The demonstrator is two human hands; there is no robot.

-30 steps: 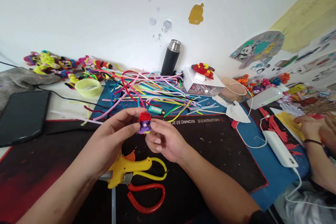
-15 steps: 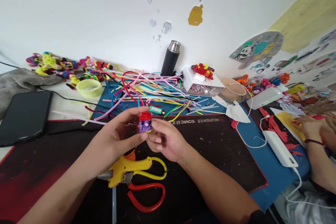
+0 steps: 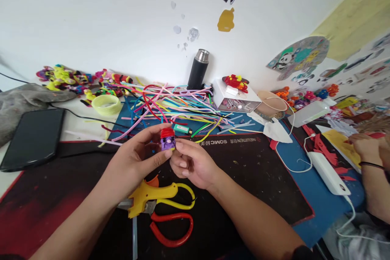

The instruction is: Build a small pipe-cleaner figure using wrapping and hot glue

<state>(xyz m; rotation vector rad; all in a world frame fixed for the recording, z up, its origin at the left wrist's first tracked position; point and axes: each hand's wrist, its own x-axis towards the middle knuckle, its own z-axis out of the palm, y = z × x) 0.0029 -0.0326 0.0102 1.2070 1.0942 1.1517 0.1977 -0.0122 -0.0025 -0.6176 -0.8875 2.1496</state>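
Note:
Between my hands, above the dark mat, is a small fuzzy pipe-cleaner doll head (image 3: 167,139), red on top and purple below, with a little face and a bit of yellow underneath. My left hand (image 3: 138,156) grips it from the left, thumb below and index finger over the top. From the right, my right hand (image 3: 195,162) pinches its edge with thumb and forefinger, the other fingers curled. Just below lie a yellow glue gun (image 3: 146,196) and scissors with one yellow and one red handle (image 3: 173,245); the gun covers part of the blades.
Loose pipe cleaners (image 3: 179,105) spread behind the mat (image 3: 250,178). A black thermos (image 3: 198,69) and white box (image 3: 237,99) stand near the wall. Left are a phone (image 3: 33,140) and yellow tape roll (image 3: 106,105); right, a white power bank (image 3: 330,174) and another person's hand (image 3: 367,148).
The doll head has turned and tipped slightly, still held by both hands. The whole view has shifted a little. At the right, the other person's hands have moved slightly.

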